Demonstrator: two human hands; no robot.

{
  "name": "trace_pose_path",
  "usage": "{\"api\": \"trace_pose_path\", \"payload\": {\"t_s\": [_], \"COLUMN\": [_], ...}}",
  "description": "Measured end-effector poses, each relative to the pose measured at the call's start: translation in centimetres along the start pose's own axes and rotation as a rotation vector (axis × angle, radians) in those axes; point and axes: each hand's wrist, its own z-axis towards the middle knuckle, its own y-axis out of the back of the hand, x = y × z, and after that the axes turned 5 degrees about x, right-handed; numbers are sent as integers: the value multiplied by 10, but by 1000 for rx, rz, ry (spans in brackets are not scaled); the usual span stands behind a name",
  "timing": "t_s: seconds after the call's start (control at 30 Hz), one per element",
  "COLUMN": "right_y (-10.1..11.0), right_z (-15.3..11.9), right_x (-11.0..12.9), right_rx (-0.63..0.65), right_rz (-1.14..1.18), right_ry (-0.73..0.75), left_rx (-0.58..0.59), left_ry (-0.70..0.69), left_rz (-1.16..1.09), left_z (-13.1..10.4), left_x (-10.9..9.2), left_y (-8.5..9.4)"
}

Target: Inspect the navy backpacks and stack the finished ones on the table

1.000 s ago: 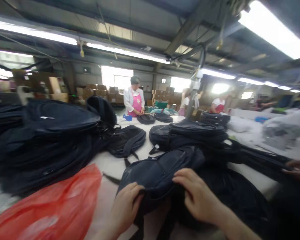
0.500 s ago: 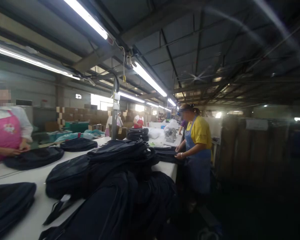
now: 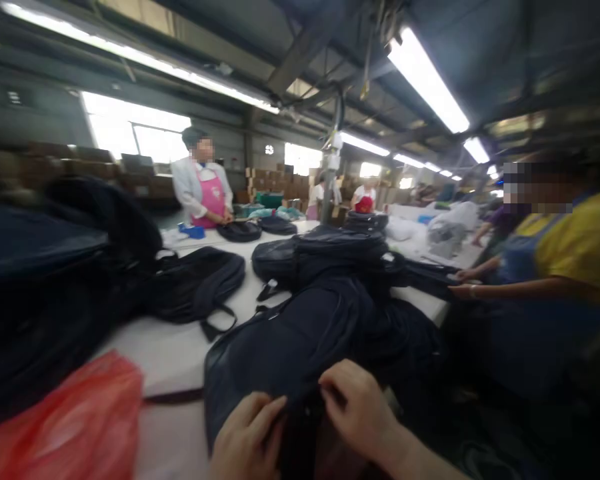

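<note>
Dark backpack (image 3: 280,340), right of the red plastic (image 3: 80,427), appears soft, floppy and fairly light, best gripped at its near edge, where left hand (image 3: 250,433) and right hand (image 3: 357,407) both pinch it.

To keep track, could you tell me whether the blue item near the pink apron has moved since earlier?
No, the blue item still lies on the table, just left of the same dark bag.

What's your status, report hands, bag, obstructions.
Both bare hands gripping dark navy fabric backpack at near edge; crumpled translucent red plastic bag left, apart from hands; nothing visibly blocking.
</note>
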Motion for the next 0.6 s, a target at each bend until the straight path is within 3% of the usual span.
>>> {"api": "trace_pose_path", "payload": {"t_s": [0.1, 0.23, 0.47, 0.6], "right_y": [11, 19, 1, -2], "right_z": [-2, -5, -7, -12], "right_x": [-6, -2, -4, -10], "right_rx": [169, 343, 359, 294], "right_rz": [81, 84, -5, 45], "right_ry": [1, 56, 64, 84], "left_rx": [93, 116, 130, 90], "left_ry": [-190, -163, -197, -227], "left_rz": [150, 201, 195, 182], "left_z": [-11, -10, -13, -15], "left_x": [2, -5, -11, -9], "left_y": [15, 13, 12, 12]}}
